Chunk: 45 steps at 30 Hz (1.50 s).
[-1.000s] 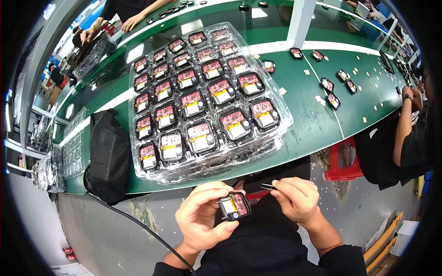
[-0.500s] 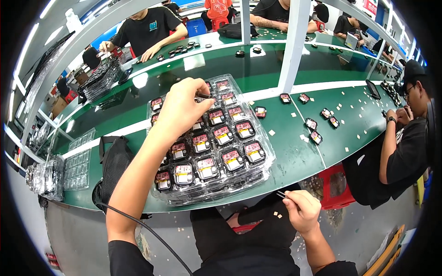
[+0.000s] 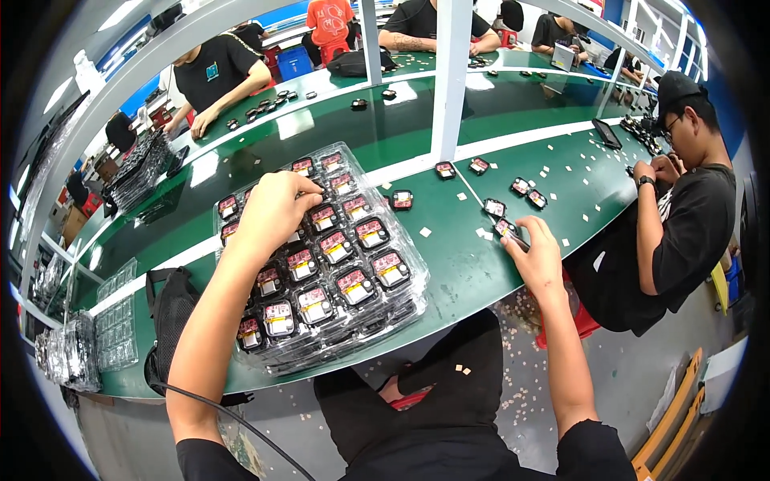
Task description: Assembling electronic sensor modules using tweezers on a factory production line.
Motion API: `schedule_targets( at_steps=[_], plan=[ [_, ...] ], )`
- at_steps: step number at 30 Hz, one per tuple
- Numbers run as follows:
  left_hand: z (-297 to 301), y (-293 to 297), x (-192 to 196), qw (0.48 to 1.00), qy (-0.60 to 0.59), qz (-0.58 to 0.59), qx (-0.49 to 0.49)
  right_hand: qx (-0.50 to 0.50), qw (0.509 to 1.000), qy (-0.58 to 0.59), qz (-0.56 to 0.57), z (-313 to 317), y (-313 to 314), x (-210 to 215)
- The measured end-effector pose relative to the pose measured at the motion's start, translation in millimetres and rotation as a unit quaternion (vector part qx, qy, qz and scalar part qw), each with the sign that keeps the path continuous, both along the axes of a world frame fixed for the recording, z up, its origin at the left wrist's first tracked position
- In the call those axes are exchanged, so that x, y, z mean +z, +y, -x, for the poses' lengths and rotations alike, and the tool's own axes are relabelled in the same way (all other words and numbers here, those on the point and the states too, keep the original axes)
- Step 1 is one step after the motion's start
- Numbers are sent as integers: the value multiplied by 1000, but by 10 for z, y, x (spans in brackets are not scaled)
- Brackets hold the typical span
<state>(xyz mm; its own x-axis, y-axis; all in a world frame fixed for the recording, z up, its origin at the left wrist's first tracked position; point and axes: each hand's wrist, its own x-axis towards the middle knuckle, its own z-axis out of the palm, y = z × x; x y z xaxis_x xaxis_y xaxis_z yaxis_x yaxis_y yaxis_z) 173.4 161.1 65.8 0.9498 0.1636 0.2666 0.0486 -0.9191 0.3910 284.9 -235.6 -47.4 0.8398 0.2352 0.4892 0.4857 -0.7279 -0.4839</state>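
Left hand (image 3: 277, 210) is extended forward over the tray (image 3: 405, 309), fingers curled down and bunched at its far side. The fingertips meet at a module (image 3: 314, 192) in a far row. Whether they actually pinch it cannot be told; the knuckles hide the contact.

The tray is clear plastic, on top of a stack of like trays, and sits on the green tabletop (image 3: 457, 272) under and just right of the left hand. Its long axis runs from near-left to far-right, skewed to the tabletop edge. Its pockets hold small square black modules with red and yellow labels, in rows along that axis, all face up.

Right hand (image 3: 537, 260) rests on the tabletop well to the right of the tray, fingers drawn together around a thin dark tool (image 3: 513, 236). The tool's long axis points forward and to the left from the fingers. Its tip lies at a loose module (image 3: 504, 227) flat on the tabletop just ahead of the hand.

More loose modules (image 3: 525, 191) lie scattered further ahead and right of the right hand, with small pale scraps (image 3: 425, 232) between them. A white post (image 3: 451, 76) stands on the tabletop ahead, between the two hands. A black bag (image 3: 172, 313) hangs at the tabletop edge left of the left forearm. A co-worker (image 3: 682, 216) in black sits to the right of the right hand, both hands raised near the face.
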Motion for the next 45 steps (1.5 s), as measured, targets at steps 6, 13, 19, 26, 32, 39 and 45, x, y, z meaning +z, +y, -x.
schedule_targets(
  at_steps=[6,13,19,26,32,39,45],
  plan=[
    [170,-114,41,992,-112,-47,-16,34,999,-6,3,-18,63,71],
    [952,-1064,125,970,-187,17,-154,251,941,85,-211,920,168,180],
    [1523,-1462,-278,885,34,438,-151,463,858,36,-218,1413,409,182],
    [1752,-1517,-979,675,160,706,-138,540,825,88,-139,1536,474,64],
    [1912,-1608,-1317,388,134,902,-134,471,877,73,-59,1666,527,99],
    [1962,-1873,-1473,468,-39,883,-8,371,905,201,-49,1764,470,53],
    [1970,-1951,-1423,575,-83,814,26,373,918,123,-57,1788,510,-105]
  ],
)
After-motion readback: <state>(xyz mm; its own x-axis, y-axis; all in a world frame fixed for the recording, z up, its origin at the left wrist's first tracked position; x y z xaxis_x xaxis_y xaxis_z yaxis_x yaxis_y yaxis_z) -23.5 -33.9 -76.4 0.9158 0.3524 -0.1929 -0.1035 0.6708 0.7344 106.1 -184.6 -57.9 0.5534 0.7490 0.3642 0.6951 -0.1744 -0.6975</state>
